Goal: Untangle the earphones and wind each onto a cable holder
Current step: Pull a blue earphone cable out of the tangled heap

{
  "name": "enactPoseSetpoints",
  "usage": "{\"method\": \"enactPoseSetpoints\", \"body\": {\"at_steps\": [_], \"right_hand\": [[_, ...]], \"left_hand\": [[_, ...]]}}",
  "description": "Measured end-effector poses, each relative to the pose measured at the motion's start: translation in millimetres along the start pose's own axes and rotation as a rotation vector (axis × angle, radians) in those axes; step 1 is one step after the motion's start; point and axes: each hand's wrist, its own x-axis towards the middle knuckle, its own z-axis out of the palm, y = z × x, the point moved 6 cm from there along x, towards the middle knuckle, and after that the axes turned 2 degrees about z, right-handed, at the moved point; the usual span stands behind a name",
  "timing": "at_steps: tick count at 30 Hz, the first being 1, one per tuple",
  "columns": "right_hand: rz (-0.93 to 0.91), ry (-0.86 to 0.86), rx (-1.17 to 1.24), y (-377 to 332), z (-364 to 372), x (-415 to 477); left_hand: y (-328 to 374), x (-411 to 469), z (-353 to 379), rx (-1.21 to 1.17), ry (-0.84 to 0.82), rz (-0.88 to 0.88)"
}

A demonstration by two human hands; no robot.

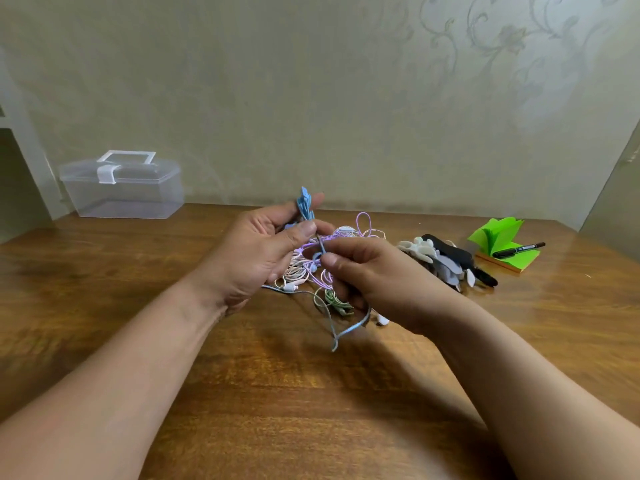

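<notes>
Left grip (263, 251), raised above the desk (242, 375), pinches the blue cable holder (304, 204); right grip (367, 275) pinches a blue earphone cable (323, 247) beside it. Both hands partly hide the earphone tangle (301, 268) lying beneath.

Nothing readable is showing anywhere. The black marker (518, 250) is lying too small for any print to be made out, and the green notepad (498, 233) and clear box (124, 195) are showing no lettering.

Two bare forearms (121, 358), bare left hand (256, 251), bare right hand (367, 275), short plain fingernails (329, 260)
</notes>
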Motion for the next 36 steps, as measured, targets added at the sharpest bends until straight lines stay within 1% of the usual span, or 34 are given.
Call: {"method": "enactPoseSetpoints", "body": {"at_steps": [2, 4, 7, 9, 11, 13, 15, 17, 18, 19, 21, 23, 25, 27, 29, 32, 34, 36], "right_hand": [[-0.011, -0.014, -0.100, -2.2, 2.3, -2.1], [-0.046, 0.002, -0.138, -8.6, 3.2, -4.4], [-0.082, 0.098, -0.212, -17.0, -6.6, -6.3], [-0.110, 0.126, -0.263, -21.7, -14.2, -8.5], [-0.135, 0.149, -0.308, -26.9, -20.7, -11.9], [-0.157, 0.181, -0.299, -29.7, -26.6, -14.3], [-0.177, 0.238, -0.277, -30.4, -33.5, -14.5], [-0.170, 0.304, -0.233, -27.7, -43.5, -12.8], [-0.155, 0.319, -0.153, -23.9, -48.9, -11.0], [-0.142, 0.314, -0.038, -19.7, -52.7, -9.0], [-0.137, 0.248, 0.189, -15.0, -52.8, -6.4], [-0.126, 0.158, 0.318, -10.2, -43.9, -3.3], [-0.101, 0.089, 0.331, -4.3, -31.2, -1.2], [-0.084, 0.034, 0.270, -0.5, -17.3, 0.8], [-0.072, 0.019, 0.194, 0.9, -7.7, 2.4], [-0.069, 0.060, -0.057, -3.8, -3.3, 0.1], [-0.083, 0.059, -0.183, -7.0, -0.6, -2.2], [-0.068, 0.053, -0.259, -8.3, -1.0, -3.6]], "left_hand": [[-0.4, 2.2, -6.4, 0.138, 0.084, 0.033], [-4.7, 4.5, -10.9, 0.356, 0.091, 0.064], [-13.4, 2.2, -9.9, 0.581, -0.004, 0.047], [-14.3, 0.5, -7.5, 0.707, -0.042, 0.056], [-14.7, -0.7, -4.6, 0.801, -0.102, 0.082], [-13.9, -2.3, 2.4, 0.865, -0.212, 0.108], [-10.4, -6.2, 15.0, 0.815, -0.343, 0.136], [-6.2, -10.2, 26.0, 0.613, -0.440, 0.084], [-4.4, -11.6, 28.6, 0.517, -0.466, 0.042], [-2.7, -13.2, 29.2, 0.442, -0.477, 0.008], [0.7, -16.7, 29.3, 0.280, -0.487, -0.021], [8.1, -19.4, 31.1, 0.099, -0.500, -0.013], [13.3, -17.7, 31.8, -0.056, -0.448, 0.003], [11.0, -10.2, 25.3, -0.127, -0.293, 0.012], [5.8, -3.5, 16.2, -0.108, -0.131, 0.023], [-0.4, 0.8, 6.3, 0.027, 0.016, 0.051], [-0.6, -0.1, 5.2, 0.226, 0.049, 0.078], [-5.6, -1.5, 5.8, 0.451, 0.042, 0.092]]}}
